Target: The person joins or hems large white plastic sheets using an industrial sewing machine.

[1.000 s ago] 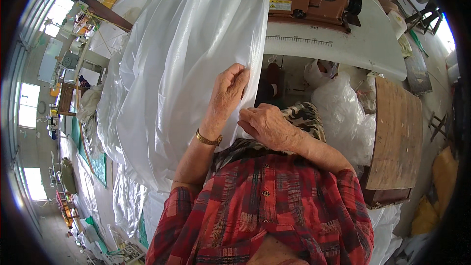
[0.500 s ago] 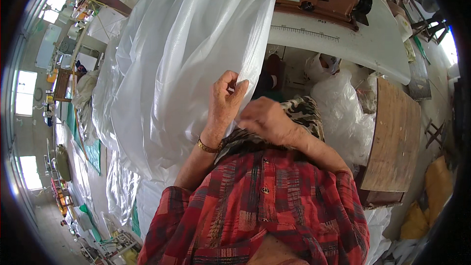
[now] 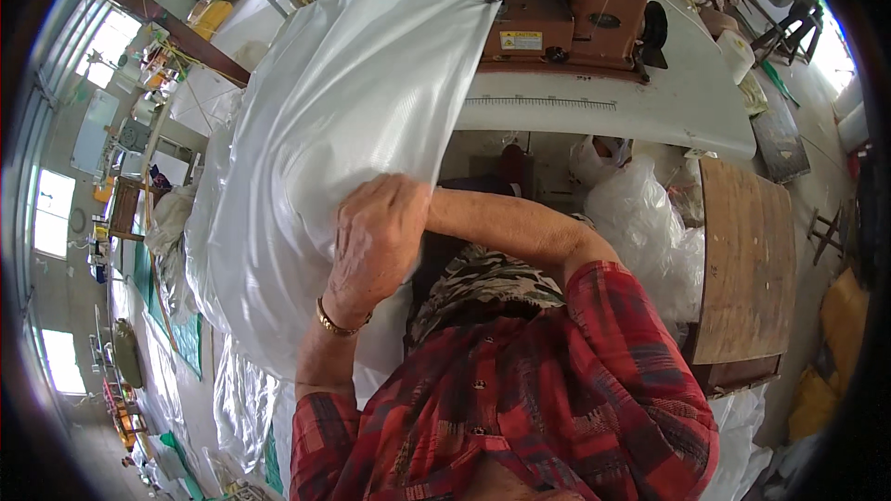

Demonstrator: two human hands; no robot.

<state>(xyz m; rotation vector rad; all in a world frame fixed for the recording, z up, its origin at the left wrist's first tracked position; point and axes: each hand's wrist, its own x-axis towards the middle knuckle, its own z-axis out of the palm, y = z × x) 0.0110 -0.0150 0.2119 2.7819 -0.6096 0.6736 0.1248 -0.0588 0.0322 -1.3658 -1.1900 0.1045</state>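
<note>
The left hand [image 3: 376, 241] is in the middle of the frame, with a thin gold bracelet [image 3: 339, 323] on the wrist. Its fingers are curled and pressed together over the lower edge of a big white plastic sheet [image 3: 343, 158], gripping it. The sheet goes from this hand up to the upper middle of the frame, where it lies on the white table [image 3: 650, 107] next to the brown sewing machine [image 3: 566, 5]. More of the sheet hangs down on the left side of the frame.

The right forearm [image 3: 510, 227] comes from the red checked sleeve [image 3: 622, 315] at the centre right and goes to the left, behind the left hand. The right hand itself is hidden by the left hand and the sheet, so I cannot tell if it is open or closed, or what it holds.

Under the table, right of the centre, there is a crumpled clear plastic bag [image 3: 650, 223]. At the right of the frame stands a wooden board [image 3: 747, 269], just beside the bag.
</note>
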